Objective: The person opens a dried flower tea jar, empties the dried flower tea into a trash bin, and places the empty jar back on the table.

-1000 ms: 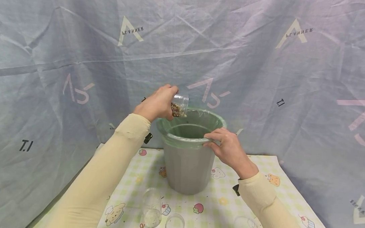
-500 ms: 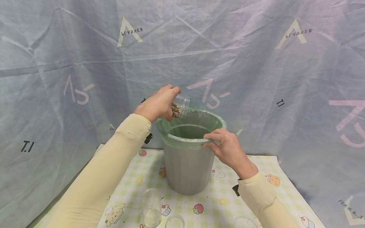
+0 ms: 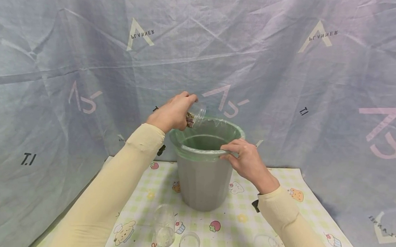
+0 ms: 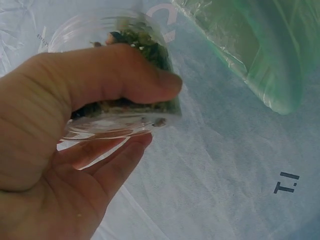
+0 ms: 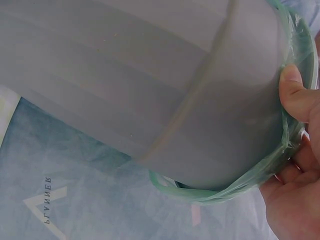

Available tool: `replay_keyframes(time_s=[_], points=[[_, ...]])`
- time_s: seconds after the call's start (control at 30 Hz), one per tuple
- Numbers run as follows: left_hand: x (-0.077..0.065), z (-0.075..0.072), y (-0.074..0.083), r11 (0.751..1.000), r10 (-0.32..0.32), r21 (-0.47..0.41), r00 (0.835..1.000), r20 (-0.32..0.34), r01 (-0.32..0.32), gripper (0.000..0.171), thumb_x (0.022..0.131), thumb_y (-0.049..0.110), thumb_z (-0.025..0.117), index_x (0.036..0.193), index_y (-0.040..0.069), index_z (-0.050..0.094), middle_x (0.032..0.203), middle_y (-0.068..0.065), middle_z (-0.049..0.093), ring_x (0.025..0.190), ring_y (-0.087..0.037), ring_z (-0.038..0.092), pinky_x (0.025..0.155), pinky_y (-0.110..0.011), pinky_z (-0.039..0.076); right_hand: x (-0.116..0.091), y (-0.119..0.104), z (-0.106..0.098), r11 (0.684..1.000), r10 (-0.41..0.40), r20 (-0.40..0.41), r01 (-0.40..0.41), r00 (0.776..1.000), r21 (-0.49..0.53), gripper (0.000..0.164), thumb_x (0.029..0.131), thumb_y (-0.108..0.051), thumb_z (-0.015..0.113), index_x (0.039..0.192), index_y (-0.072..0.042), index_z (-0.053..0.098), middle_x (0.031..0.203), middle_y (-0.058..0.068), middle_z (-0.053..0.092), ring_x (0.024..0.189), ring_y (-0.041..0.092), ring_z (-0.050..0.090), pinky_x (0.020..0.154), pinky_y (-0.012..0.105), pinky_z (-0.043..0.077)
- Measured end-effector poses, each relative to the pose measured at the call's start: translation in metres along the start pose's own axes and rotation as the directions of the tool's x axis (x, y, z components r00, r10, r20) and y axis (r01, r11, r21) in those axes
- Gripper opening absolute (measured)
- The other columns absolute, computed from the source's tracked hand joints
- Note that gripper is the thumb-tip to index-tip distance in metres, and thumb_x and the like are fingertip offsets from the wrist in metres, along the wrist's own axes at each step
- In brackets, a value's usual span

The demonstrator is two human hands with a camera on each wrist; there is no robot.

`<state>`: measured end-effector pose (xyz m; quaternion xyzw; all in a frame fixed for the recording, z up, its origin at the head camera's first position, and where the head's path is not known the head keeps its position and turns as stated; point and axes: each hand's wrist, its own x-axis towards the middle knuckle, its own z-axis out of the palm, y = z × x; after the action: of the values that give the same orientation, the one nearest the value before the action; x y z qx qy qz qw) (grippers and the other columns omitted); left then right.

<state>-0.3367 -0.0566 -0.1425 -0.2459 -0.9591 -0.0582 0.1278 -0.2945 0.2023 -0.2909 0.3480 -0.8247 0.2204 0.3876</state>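
My left hand [image 3: 173,111] grips a clear plastic jar [image 3: 197,114], tipped on its side with its mouth toward the right, over the left rim of a grey trash can [image 3: 204,182]. Dried bits in green and brown [image 4: 145,47] lie inside the jar, partly covered by my thumb in the left wrist view. A thin green bag [image 3: 230,130] lines the can and folds over its rim. With thumb and fingers, my right hand [image 3: 247,158] pinches the rim and the bag at the can's near right side; the right wrist view shows the thumb [image 5: 295,92] on the outside.
A clear container [image 3: 165,227] and a clear round lid [image 3: 189,243] lie on the checkered tablecloth [image 3: 207,236] in front of the can. Another faint clear round piece [image 3: 262,245] is near my right forearm. Grey-blue cloth [image 3: 187,57] hangs behind and at both sides.
The jar in my left hand has tilted slightly further mouth-down and shifted a little to the right. My right hand stays at the can's rim.
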Motion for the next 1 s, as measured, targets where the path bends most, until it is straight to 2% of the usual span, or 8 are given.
replay_keyframes(time_s=[0.33, 0.5, 0.7, 1.0], points=[[-0.003, 0.000, 0.004, 1.000, 0.019, 0.019, 1.000, -0.011, -0.019, 0.086, 0.080, -0.007, 0.080, 0.153, 0.018, 0.042, 0.144, -0.008, 0.045, 0.122, -0.027, 0.051, 0.087, -0.040, 0.048, -0.001, 0.000, 0.000, 1.000, 0.001, 0.008, -0.001, 1.000, 0.002, 0.030, 0.075, -0.008, 0.090, 0.104, -0.009, 0.082, 0.094, 0.001, 0.075, 0.087, 0.020, 0.068, 0.070, 0.037, 0.057], [-0.003, 0.001, 0.006, 0.999, 0.030, 0.028, 0.999, -0.012, -0.029, 0.083, 0.081, -0.006, 0.080, 0.152, 0.020, 0.044, 0.140, -0.007, 0.046, 0.125, -0.028, 0.050, 0.088, -0.039, 0.048, -0.001, 0.000, -0.001, 1.000, 0.008, 0.014, -0.008, 1.000, 0.008, 0.029, 0.076, -0.008, 0.090, 0.104, -0.008, 0.082, 0.094, 0.001, 0.075, 0.087, 0.021, 0.068, 0.070, 0.040, 0.057], [-0.002, 0.004, 0.007, 0.996, 0.055, 0.068, 0.998, -0.005, -0.054, 0.077, 0.084, -0.009, 0.075, 0.150, 0.020, 0.046, 0.139, -0.007, 0.047, 0.132, -0.031, 0.048, 0.096, -0.039, 0.047, -0.001, -0.001, -0.002, 1.000, 0.022, 0.020, -0.022, 1.000, 0.008, 0.031, 0.075, -0.009, 0.091, 0.105, -0.009, 0.082, 0.094, 0.001, 0.075, 0.089, 0.021, 0.069, 0.072, 0.037, 0.057], [0.000, 0.006, 0.010, 0.993, 0.079, 0.092, 0.997, -0.021, -0.077, 0.076, 0.083, -0.013, 0.071, 0.148, 0.020, 0.049, 0.137, -0.007, 0.048, 0.130, -0.032, 0.049, 0.098, -0.040, 0.048, -0.001, 0.000, -0.001, 1.000, 0.010, 0.014, -0.010, 1.000, 0.004, 0.031, 0.075, -0.009, 0.091, 0.104, -0.009, 0.082, 0.094, 0.001, 0.075, 0.089, 0.020, 0.069, 0.071, 0.036, 0.057]])
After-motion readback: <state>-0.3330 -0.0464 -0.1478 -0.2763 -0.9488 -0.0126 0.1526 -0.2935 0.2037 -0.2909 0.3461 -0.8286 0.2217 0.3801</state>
